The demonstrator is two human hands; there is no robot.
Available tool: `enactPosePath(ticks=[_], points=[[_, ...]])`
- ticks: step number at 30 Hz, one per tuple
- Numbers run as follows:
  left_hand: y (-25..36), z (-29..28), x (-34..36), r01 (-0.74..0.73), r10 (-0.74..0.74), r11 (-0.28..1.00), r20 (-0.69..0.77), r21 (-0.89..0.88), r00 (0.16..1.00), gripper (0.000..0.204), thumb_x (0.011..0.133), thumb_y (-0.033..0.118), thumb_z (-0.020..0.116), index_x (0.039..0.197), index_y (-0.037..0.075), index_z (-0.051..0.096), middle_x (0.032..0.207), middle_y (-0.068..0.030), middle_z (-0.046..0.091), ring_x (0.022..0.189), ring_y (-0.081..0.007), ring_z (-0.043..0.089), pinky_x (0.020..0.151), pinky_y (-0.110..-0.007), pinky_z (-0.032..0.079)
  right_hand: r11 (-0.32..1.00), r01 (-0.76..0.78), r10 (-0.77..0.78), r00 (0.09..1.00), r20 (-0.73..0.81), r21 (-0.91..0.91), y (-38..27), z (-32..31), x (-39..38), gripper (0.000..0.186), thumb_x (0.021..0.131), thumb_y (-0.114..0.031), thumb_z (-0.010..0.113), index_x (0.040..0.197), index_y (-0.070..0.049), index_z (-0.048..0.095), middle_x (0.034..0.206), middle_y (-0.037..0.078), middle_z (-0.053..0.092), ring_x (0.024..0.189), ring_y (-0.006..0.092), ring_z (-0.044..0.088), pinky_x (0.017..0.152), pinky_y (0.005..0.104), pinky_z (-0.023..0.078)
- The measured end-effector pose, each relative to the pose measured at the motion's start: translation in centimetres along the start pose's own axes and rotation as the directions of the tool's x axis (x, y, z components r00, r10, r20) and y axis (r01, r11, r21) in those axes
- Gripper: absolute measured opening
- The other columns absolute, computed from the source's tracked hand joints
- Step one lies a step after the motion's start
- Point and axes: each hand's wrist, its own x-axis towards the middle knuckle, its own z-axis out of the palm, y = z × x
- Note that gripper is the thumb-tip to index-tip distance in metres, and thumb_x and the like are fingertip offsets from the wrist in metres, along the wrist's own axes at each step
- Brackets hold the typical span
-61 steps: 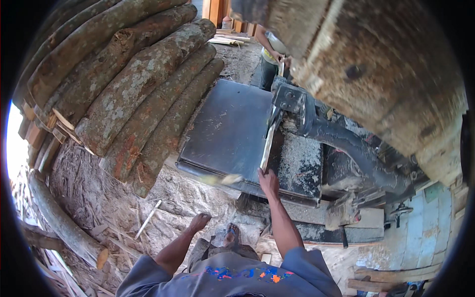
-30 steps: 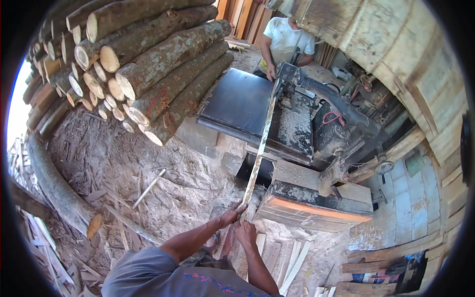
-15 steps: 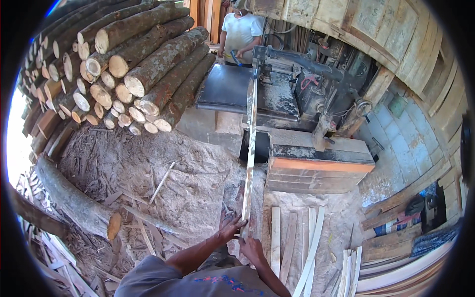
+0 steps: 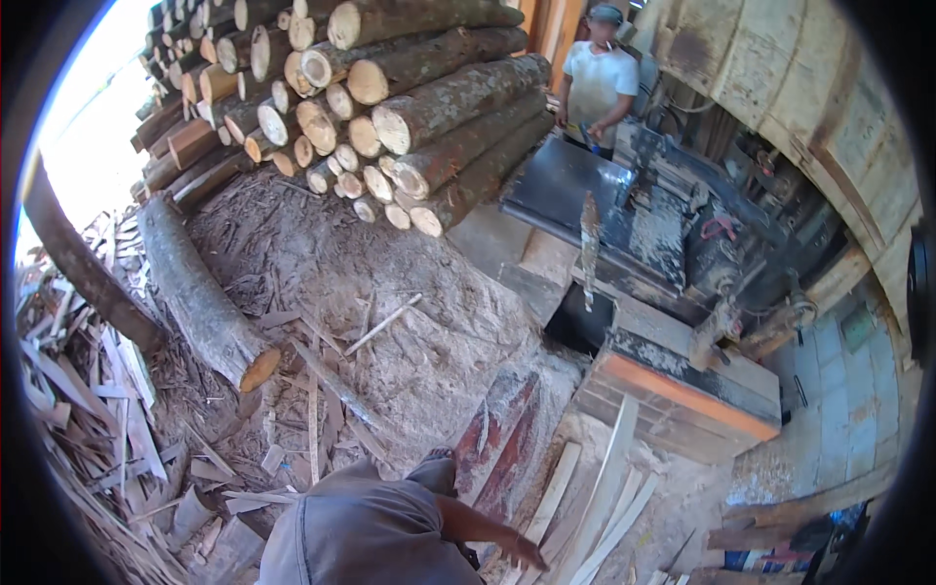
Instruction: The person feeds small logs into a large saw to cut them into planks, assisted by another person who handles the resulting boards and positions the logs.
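My left hand (image 4: 529,553) reaches down and to the right across my body at the lower edge. Its fingers look stretched out, and I make out nothing in them. Beside it lie several long sawn strips; a pale strip (image 4: 558,487) is nearest. A longer pale plank (image 4: 611,468) slants up against the orange-edged wooden box. Beyond my reach, a narrow bark-edged wood piece (image 4: 589,249) juts past the near edge of the saw table (image 4: 565,185). My right hand is out of view.
Stacked logs (image 4: 458,102) fill the far left. A cut log (image 4: 205,292) and scrap wood (image 4: 107,390) lie to the left. The wooden box (image 4: 682,409) stands before the saw machine (image 4: 717,244). A co-worker (image 4: 600,83) stands behind the table, near a small blue object.
Both hands were on a long wood strip; now neither is seen holding it. My view has swung left and tilted. My left hand has moved down and right, toward the strips on the ground.
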Motion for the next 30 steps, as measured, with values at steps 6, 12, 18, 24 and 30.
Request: enactPosePath(ticks=[6, 12, 18, 24, 30], points=[[-4.9, -12.0, -10.8, 0.07, 0.242, 0.791, -0.416, 0.608, 0.876, 0.072, 0.082, 0.061, 0.055, 0.13, 0.007, 0.05, 0.124, -0.0185, 0.054, 0.099, -0.0278, 0.06, 0.084, -0.04, 0.048, 0.518, 0.483, -0.365, 0.871, 0.328, -0.707, 7.7, 3.0, 9.1, 0.035, 0.09, -0.035, 0.048, 0.091, -0.005, 0.066, 0.077, 0.014, 0.066, 0.072, 0.0263, 0.066, 0.068, 0.0432, 0.05], [-6.5, -26.8, -33.2, 0.313, 0.042, 0.933, -0.916, 0.179, 0.4, 0.047, 0.088, 0.04, 0.056, 0.125, 0.011, 0.053, 0.092, -0.0101, 0.069, 0.088, -0.0266, 0.065, 0.083, -0.035, 0.05, 0.97, 0.223, -0.204, 0.962, 0.181, -0.097, -16.1, 11.3, 20.8, 0.032, 0.09, -0.023, 0.053, 0.118, -0.007, 0.054, 0.091, 0.009, 0.063, 0.075, 0.0211, 0.065, 0.057, 0.0353, 0.053], [-8.5, -36.1, -49.9, -0.215, -0.117, 0.973, -0.982, -0.083, -0.148, 0.064, 0.085, 0.052, 0.057, 0.127, 0.005, 0.051, 0.092, -0.0143, 0.069, 0.081, -0.0186, 0.064, 0.074, -0.031, 0.05, 0.883, 0.229, -0.272, 0.961, 0.048, 0.41, -47.3, 19.7, 30.9, 0.07, 0.083, -0.058, 0.055, 0.138, -0.02, 0.033, 0.135, 0.009, 0.04, 0.113, 0.0294, 0.051, 0.082, 0.0458, 0.047], [1.3, -38.3, -67.3, -0.64, -0.206, 0.769, -0.948, -0.003, -0.243, 0.065, 0.086, 0.053, 0.057, 0.136, 0.014, 0.042, 0.109, -0.0073, 0.063, 0.094, -0.0181, 0.06, 0.073, -0.03, 0.048, 0.765, 0.249, -0.379, 0.92, 0.102, 0.594, -54.1, 21.1, 44.6, 0.028, 0.085, -0.027, 0.058, 0.108, -0.011, 0.055, 0.101, 0.005, 0.055, 0.08, 0.0189, 0.055, 0.061, 0.0362, 0.05], [10.6, -35.6, -92.5, -0.46, -0.088, 0.785, -0.66, 0.415, -0.746, 0.068, 0.088, 0.052, 0.053, 0.14, 0.012, 0.033, 0.126, -0.0124, 0.053, 0.111, -0.0261, 0.054, 0.09, -0.042, 0.044, 0.993, 0.12, -0.113, 0.86, 0.497, 0.017, -58.0, 39.9, 33.4, 0.028, 0.085, -0.027, 0.058, 0.108, -0.011, 0.055, 0.101, 0.006, 0.056, 0.079, 0.0193, 0.056, 0.062, 0.0368, 0.05]])
